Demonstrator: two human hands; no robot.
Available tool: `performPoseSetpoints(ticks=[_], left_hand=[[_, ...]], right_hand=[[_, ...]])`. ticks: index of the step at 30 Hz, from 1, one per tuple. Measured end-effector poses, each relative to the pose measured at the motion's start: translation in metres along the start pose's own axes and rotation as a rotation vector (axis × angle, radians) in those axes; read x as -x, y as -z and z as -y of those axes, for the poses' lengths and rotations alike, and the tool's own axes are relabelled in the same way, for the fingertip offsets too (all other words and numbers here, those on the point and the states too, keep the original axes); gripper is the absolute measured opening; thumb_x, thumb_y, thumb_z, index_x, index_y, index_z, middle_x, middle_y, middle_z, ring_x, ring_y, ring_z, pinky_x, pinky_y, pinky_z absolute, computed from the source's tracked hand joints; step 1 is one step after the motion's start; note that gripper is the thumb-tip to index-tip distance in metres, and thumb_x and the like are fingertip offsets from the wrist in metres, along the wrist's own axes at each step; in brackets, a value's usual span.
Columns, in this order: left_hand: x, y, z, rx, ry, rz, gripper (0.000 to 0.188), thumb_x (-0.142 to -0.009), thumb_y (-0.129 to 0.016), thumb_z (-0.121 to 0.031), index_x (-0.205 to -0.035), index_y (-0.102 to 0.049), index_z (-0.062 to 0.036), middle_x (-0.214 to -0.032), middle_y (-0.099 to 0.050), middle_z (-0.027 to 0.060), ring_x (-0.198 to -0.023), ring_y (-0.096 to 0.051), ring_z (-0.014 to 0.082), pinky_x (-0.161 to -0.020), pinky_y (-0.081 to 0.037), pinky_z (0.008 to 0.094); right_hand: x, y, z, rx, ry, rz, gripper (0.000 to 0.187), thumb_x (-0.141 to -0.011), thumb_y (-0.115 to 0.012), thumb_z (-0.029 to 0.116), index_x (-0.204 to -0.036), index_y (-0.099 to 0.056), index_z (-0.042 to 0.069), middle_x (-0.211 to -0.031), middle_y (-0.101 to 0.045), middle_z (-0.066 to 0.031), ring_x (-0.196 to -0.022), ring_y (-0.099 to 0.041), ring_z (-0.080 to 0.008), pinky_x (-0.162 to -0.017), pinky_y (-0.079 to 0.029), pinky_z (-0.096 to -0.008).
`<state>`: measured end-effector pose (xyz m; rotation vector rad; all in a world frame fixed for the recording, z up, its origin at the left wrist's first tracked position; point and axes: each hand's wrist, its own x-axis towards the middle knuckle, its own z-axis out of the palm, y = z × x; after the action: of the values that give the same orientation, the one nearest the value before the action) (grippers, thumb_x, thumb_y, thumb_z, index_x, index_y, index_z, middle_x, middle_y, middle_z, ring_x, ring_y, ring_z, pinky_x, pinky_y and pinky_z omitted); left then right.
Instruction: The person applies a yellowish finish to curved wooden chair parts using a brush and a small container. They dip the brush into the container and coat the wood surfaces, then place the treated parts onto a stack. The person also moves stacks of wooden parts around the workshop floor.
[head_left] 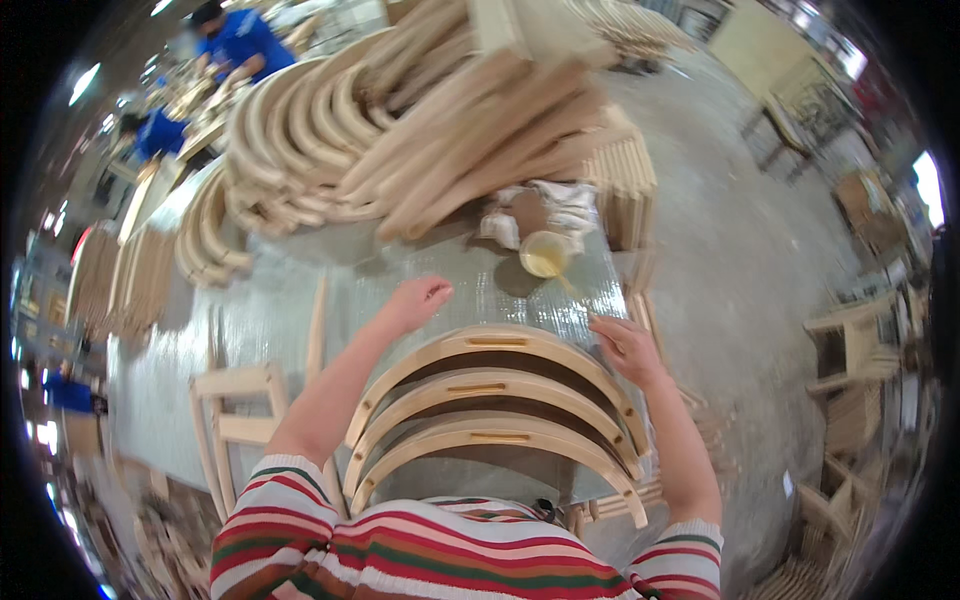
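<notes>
Three curved wooden chair rails lie nested in front of me: a far rail [540, 342], a middle rail [545, 388] and a near rail [555, 436]. Each has a narrow yellowish slot at mid-length and small dark holes toward its right end. Beyond the far rail's left half, my left hand [418, 303] hovers with curled fingers and nothing visible in them. My right hand [630, 348] is beside that rail's right side, fingers pinched together; what they hold, if anything, is too small to make out. A cup of yellowish liquid [545, 256] stands farther off, a thin yellowish streak beside it.
Behind the cup lies a crumpled white cloth [570, 210]. A tall stack of wooden parts [470, 140] and curved pieces [300, 120] fills the table's far side. At left stands a wooden frame [235, 385]. Co-workers in blue [250, 42] are at the upper left.
</notes>
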<state>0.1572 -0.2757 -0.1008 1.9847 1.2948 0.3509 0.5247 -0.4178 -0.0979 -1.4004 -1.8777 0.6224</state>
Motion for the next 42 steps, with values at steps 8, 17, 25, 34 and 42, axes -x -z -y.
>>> performPoseSetpoints(ticks=[8,17,25,34,42], left_hand=[[0.232,0.053,0.043,0.111,0.368,-0.171,0.037,-0.087,-0.056,-0.03,-0.113,-0.056,-0.0031,-0.098,-0.064,0.0138,-0.088,-0.061,0.0225,-0.077,-0.048,0.033],[0.329,0.015,0.046,0.078,0.465,-0.157,0.047,-0.082,-0.061,-0.028,-0.12,-0.05,-0.0036,-0.099,-0.061,0.0163,-0.084,-0.061,0.0275,-0.076,-0.049,0.0353],[0.39,-0.018,0.045,-0.334,0.412,-0.709,0.051,-0.077,-0.062,-0.019,-0.122,-0.046,-0.0042,-0.116,-0.046,0.0177,-0.106,-0.047,0.0326,-0.088,-0.042,0.0375],[0.501,-0.085,0.068,0.52,0.93,-0.92,0.052,-0.081,-0.06,-0.027,-0.124,-0.043,-0.0035,-0.114,-0.048,0.0211,-0.11,-0.043,0.0354,-0.094,-0.036,0.0431],[0.567,0.01,0.14,-0.617,0.999,-0.904,0.046,-0.081,-0.061,-0.03,-0.12,-0.046,-0.0102,-0.127,-0.04,0.016,-0.117,-0.036,0.0369,-0.094,-0.035,0.0467]], right_hand=[[-0.005,-0.011,-0.01,0.407,0.259,0.152,0.033,-0.068,-0.063,0.002,-0.101,-0.06,0.008,-0.101,-0.061,-0.0097,-0.084,-0.058,-0.0289,-0.074,-0.049,-0.0381],[-0.01,-0.002,0.004,0.465,0.122,0.418,0.054,-0.073,-0.063,0.007,-0.124,-0.049,0.015,-0.119,-0.054,-0.0137,-0.106,-0.052,-0.0332,-0.089,-0.044,-0.0403],[0.012,0.011,0.048,0.516,0.068,0.116,0.053,-0.077,-0.06,0.003,-0.127,-0.046,0.01,-0.122,-0.051,-0.015,-0.109,-0.051,-0.0329,-0.091,-0.043,-0.0384],[0.014,-0.101,0.169,-0.648,-0.253,0.054,0.018,-0.085,-0.052,0.002,-0.103,-0.058,0.0,-0.093,-0.062,-0.0087,-0.079,-0.059,-0.0151,-0.067,-0.048,-0.0259],[0.104,-0.261,0.3,-0.935,-0.584,1.257,0.039,-0.086,-0.056,0.01,-0.123,-0.046,0.001,-0.117,-0.053,-0.0115,-0.101,-0.055,-0.0186,-0.08,-0.048,-0.0302]])
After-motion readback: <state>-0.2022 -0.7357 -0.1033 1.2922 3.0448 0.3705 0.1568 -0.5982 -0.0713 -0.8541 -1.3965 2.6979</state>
